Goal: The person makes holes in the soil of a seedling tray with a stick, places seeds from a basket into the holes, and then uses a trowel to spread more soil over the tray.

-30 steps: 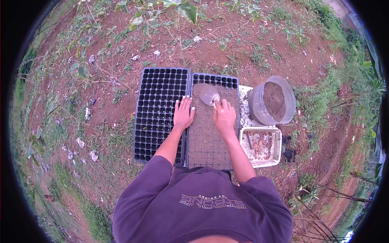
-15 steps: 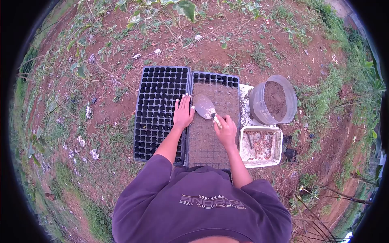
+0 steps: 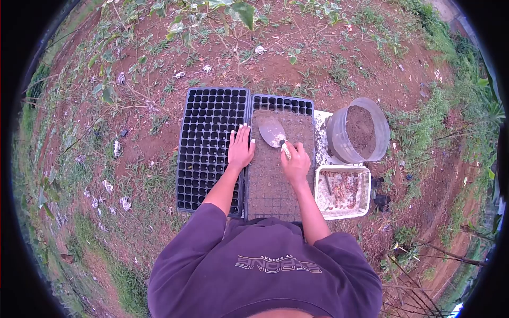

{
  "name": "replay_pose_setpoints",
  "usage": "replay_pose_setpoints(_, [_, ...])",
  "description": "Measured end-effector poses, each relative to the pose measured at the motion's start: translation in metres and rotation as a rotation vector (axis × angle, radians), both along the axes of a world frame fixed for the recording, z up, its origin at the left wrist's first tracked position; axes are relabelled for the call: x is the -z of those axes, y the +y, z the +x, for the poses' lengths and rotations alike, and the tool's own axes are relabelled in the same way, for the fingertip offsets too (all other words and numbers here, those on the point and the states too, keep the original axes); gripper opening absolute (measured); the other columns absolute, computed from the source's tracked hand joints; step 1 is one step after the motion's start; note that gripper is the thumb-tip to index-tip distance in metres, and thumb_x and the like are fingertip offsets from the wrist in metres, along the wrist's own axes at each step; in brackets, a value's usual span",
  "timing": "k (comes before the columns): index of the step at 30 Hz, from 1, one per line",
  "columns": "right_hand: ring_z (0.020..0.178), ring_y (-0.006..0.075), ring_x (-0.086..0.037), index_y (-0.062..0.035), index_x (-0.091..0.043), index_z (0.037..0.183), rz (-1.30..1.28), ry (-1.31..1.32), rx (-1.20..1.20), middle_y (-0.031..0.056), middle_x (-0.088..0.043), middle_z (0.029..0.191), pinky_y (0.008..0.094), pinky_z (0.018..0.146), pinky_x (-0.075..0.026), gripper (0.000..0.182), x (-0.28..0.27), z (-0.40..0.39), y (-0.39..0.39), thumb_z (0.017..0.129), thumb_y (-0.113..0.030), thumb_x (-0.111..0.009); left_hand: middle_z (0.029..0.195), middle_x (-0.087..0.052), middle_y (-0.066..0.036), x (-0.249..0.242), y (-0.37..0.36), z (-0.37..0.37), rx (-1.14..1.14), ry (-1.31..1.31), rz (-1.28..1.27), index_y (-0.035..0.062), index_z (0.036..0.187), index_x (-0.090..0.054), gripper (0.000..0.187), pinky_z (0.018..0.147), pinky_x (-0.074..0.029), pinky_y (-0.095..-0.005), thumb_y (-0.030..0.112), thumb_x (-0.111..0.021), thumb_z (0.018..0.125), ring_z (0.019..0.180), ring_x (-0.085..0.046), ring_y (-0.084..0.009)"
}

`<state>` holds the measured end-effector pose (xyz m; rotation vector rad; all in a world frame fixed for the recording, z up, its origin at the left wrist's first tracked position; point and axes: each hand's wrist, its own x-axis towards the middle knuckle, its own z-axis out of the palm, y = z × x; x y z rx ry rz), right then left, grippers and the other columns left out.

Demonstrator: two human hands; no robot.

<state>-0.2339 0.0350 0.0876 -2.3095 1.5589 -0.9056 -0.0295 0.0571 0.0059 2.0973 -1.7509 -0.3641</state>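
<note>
My right hand [image 3: 296,162] grips the handle of a trowel [image 3: 272,132]. The trowel's blade lies over the upper part of a seedling tray [image 3: 273,180] spread with brown soil, and the cells in its top row show dark and unfilled. Flat, with fingers stretched out, my left hand [image 3: 241,149] rests on the inner edge of a second black seedling tray [image 3: 209,143], whose cells hold no soil. The two trays lie side by side, touching or nearly so.
At the right stands a clear plastic tub [image 3: 383,132] with soil inside. Below it sits a white basket [image 3: 340,216] holding small reddish-brown pieces and a thin dark stick. Leafy branches [image 3: 241,13] reach in from the top; weedy reddish ground [image 3: 143,127] surrounds everything.
The trowel has moved slightly up and to the right over the soil, its blade turned a little more upright. My left hand stays at about the same place on the tray.
</note>
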Motion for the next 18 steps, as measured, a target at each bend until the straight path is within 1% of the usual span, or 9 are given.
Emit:
replay_pose_setpoints(5, [0.078,0.0271,-0.061,-0.0077,-0.069,0.105,-0.002,0.017,-0.012,0.0088,-0.055,0.088,0.0397,0.068,-0.049,0.027,-0.006,-0.009,0.009,0.079,-0.017,-0.071,0.155,-0.031,-0.012,0.000,-0.001,0.001,-0.006,0.015,-0.007,0.0048,0.148,-0.030,0.057,0.122,-0.008,-0.0436,0.032,-0.039,0.098,0.148,-0.020,-0.0222])
replay_pose_setpoints(7, [0.078,0.0270,-0.061,-0.0081,-0.070,0.104,-0.002,0.031,-0.066,0.0087,-0.054,0.087,0.0397,0.067,-0.049,0.026,-0.005,-0.006,0.015,0.080,-0.016,-0.071,0.155,-0.031,-0.012,0.000,0.000,0.000,-0.010,0.017,-0.028,0.0046,0.148,-0.030,0.057,0.122,-0.008,-0.0433,0.031,-0.039,0.098,0.148,-0.020,-0.0222])
replay_pose_setpoints(13, [0.078,0.0275,-0.061,-0.0086,-0.069,0.107,-0.008,0.014,-0.026,0.0095,-0.054,0.088,0.0400,0.067,-0.049,0.028,0.006,0.018,0.010,0.080,-0.017,-0.071,0.155,-0.031,-0.012,-0.001,-0.001,0.000,-0.016,0.007,-0.023,0.0039,0.147,-0.031,0.057,0.122,-0.009,-0.0431,0.031,-0.040,0.098,0.148,-0.020,-0.0223])
replay_pose_setpoints(18, [0.078,0.0285,-0.061,-0.0076,-0.068,0.108,-0.025,-0.001,-0.004,0.0099,-0.054,0.088,0.0401,0.066,-0.049,0.028,-0.001,0.014,0.006,0.081,-0.016,-0.071,0.155,-0.032,-0.012,-0.002,0.000,0.001,-0.017,0.022,-0.021,0.0039,0.147,-0.032,0.057,0.122,-0.009,-0.0432,0.031,-0.041,0.097,0.148,-0.021,-0.0224])
